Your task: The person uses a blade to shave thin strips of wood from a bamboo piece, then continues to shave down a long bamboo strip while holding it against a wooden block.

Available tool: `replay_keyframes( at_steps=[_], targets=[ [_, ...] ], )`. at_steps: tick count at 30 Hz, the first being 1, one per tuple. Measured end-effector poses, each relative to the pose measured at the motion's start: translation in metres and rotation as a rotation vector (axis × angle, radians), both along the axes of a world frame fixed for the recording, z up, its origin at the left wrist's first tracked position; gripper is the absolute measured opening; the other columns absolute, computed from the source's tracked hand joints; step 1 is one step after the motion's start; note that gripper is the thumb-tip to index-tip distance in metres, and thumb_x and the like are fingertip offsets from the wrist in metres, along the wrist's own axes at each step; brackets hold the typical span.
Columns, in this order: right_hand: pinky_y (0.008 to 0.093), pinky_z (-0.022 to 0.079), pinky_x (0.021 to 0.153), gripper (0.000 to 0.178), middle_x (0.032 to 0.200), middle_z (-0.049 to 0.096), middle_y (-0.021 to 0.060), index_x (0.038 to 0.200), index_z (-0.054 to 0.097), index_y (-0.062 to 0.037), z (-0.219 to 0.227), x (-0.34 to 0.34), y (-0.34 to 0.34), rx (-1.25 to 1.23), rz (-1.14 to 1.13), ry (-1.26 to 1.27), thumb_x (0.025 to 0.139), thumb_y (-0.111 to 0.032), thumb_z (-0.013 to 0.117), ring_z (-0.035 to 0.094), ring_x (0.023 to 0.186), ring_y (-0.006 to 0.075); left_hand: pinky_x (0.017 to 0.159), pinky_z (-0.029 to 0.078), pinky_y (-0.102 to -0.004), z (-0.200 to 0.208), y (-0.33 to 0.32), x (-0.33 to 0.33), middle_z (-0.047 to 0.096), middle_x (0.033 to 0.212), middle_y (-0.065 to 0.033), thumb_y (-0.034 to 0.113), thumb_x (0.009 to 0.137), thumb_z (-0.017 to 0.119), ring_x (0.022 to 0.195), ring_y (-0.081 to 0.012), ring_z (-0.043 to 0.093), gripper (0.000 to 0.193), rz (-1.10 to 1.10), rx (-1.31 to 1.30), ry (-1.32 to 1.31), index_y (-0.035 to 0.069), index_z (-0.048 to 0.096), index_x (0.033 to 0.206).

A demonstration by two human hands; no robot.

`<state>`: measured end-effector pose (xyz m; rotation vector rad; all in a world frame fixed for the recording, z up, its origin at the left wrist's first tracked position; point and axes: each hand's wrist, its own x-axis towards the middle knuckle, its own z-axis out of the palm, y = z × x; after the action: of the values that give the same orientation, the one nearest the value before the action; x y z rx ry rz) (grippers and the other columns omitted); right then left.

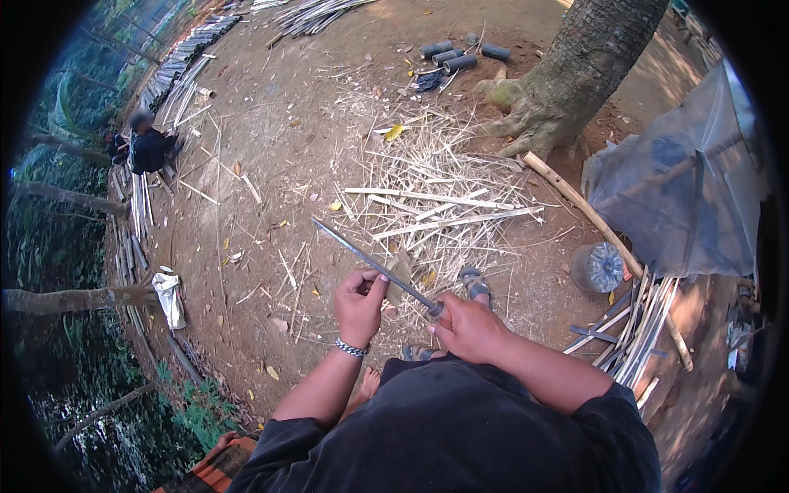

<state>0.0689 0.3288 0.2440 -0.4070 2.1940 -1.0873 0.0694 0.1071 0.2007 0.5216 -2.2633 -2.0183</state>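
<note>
A long, narrow-bladed knife slants across in front of me, its tip toward the far left. My right hand is closed around its handle at the near right end. Along the middle of the blade, my left hand has its fingers curled in and its thumb against the metal. A chain bracelet circles my left wrist. Just beyond the blade shows a brownish, leaf-like patch; whether it lies on the ground I cannot tell. Below my hands are my sandalled feet.
Bamboo strips and shavings litter the dirt ahead. A tree trunk, dark cylinders, a plastic sheet, a clear jug and stacked strips lie rightward. Leftward are a white sack and a seated person.
</note>
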Motion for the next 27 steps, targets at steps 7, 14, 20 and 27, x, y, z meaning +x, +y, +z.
replay_keyframes(
  at_steps=[7,14,20,27],
  targets=[
    [0.0437,0.042,0.081,0.036,0.066,0.062,0.0091,0.11,0.05,0.0028,-0.009,0.005,-0.003,-0.01,-0.028,0.025,0.09,-0.023,0.064,0.064,0.072,0.0334,0.058,0.042,-0.0188,-0.003,-0.002,0.0,0.062,0.077,0.0006,0.01,0.088,0.071,0.064,-0.0022,0.054,0.013,0.0,-0.026,-0.009,-0.003,0.069,0.088],
    [0.0482,0.051,0.074,0.029,0.08,0.066,0.0178,0.104,0.051,-0.0001,-0.013,0.003,-0.007,0.028,-0.074,0.045,0.086,-0.019,0.063,0.066,0.08,0.0389,0.095,0.045,-0.0367,0.011,-0.017,-0.001,0.063,0.113,-0.0144,0.021,0.095,0.059,0.108,-0.0249,0.06,0.032,0.1,-0.503,0.395,-0.001,0.061,0.118],
    [0.0479,0.051,0.071,0.022,0.077,0.065,0.0197,0.095,0.053,-0.0003,-0.022,-0.004,-0.005,0.091,-0.122,0.102,0.083,-0.016,0.063,0.066,0.076,0.0402,0.12,0.013,-0.0461,0.221,-0.05,-0.127,0.041,0.15,-0.0174,0.052,0.103,0.014,0.146,-0.0319,0.025,0.072,-0.017,-1.157,1.197,0.0,0.038,0.145],
    [0.0488,0.049,0.072,0.015,0.074,0.062,0.0201,0.084,0.053,0.0001,-0.008,-0.009,-0.029,0.038,-0.095,0.13,0.079,-0.011,0.061,0.063,0.076,0.0416,0.121,0.004,-0.0439,0.077,-0.046,-0.117,0.025,0.156,-0.0198,0.059,0.1,0.011,0.149,-0.0295,0.017,0.079,-0.902,-1.56,0.206,-0.002,0.021,0.15]
  ],
)
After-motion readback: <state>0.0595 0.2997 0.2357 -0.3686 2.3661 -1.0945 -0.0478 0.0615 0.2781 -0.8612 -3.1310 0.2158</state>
